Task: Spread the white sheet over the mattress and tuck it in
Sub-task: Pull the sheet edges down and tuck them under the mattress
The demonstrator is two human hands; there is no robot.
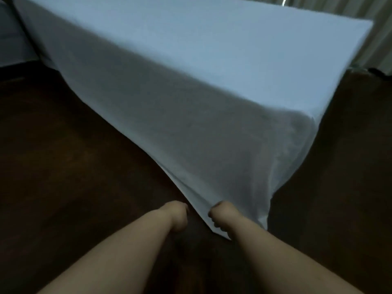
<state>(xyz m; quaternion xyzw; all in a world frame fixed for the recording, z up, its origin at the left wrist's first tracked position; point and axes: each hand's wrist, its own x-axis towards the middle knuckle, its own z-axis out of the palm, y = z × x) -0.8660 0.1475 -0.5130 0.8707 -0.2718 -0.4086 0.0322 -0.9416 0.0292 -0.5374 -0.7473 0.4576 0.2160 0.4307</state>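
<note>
Thin white cotton-like sheet (pixel 191 85) already draped over the mattress, top flat, side hanging; loose corner droops at 6 o'clock near the dark wood floor (pixel 63 145). Right hand (pixel 222 217) curled tight on the sheet's bottom hem. Left hand (pixel 177 217) curled at the hem at 7 o'clock; can't tell if it has cloth. Frame blurry. Imo: pull corner taut downwd, fold flap, push under mattress edge. Fabric limp and creases easily, so keep tension even. Striped curtain (pixel 360 13) at 1 o'clock.
</note>
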